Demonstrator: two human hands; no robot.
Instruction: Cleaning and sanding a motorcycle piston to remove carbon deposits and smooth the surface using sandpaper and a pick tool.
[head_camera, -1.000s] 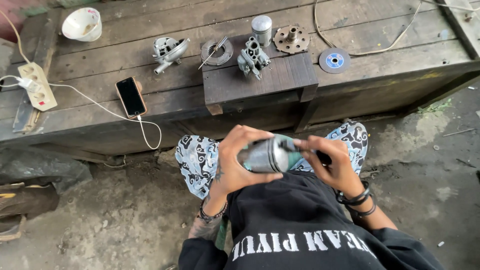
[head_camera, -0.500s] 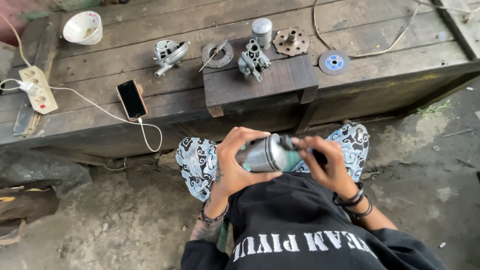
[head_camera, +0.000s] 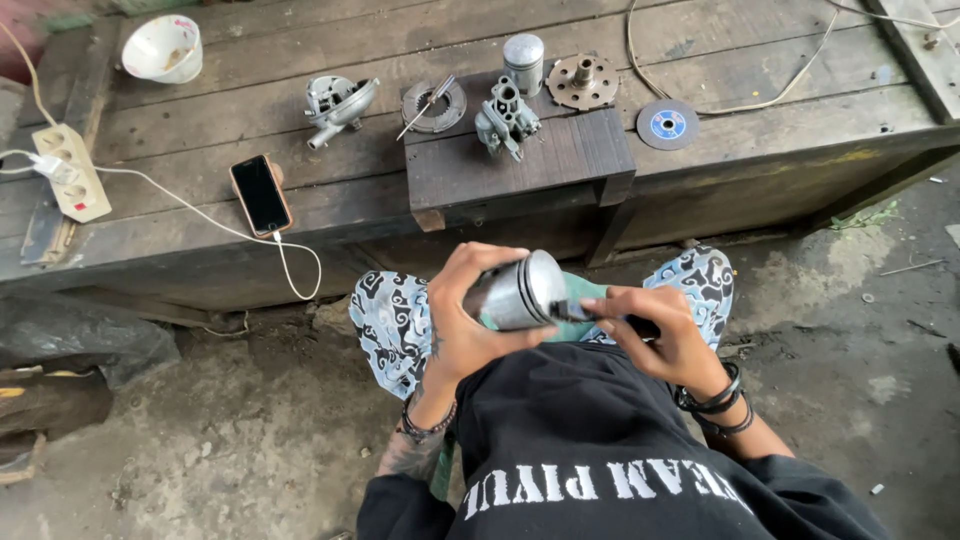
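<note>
Left hand (head_camera: 462, 325) wrapped round a silver piston (head_camera: 517, 293), fingers curled over top & thumb under, piston lying sideways w/ crown toward right; right hand (head_camera: 655, 335) pinched on a dark thin tool (head_camera: 600, 318), tip touching piston's crown edge; both held over the lap, just below the raised dark wood block (head_camera: 520, 165) on the worktop (head_camera: 760, 80).

On that block: small grey carburettor-type part (head_camera: 505, 118) near its back edge; just behind block, upright silver cylinder (head_camera: 523, 62); to block's upper right, rusty round flange (head_camera: 583, 81); further right, flat grey cutting disc (head_camera: 667, 125) w/ round blue label at centre, print too small to tell; at block's upper left, ring-shaped plate (head_camera: 433, 104) w/ a screwdriver lying across it; left of that, grey cast housing (head_camera: 338, 102).

Well left of block: phone (head_camera: 260, 193), screen dark, white cable (head_camera: 290, 262) hanging off worktop edge; far left, white power strip (head_camera: 71, 172); far upper left, white bowl (head_camera: 163, 48).
</note>
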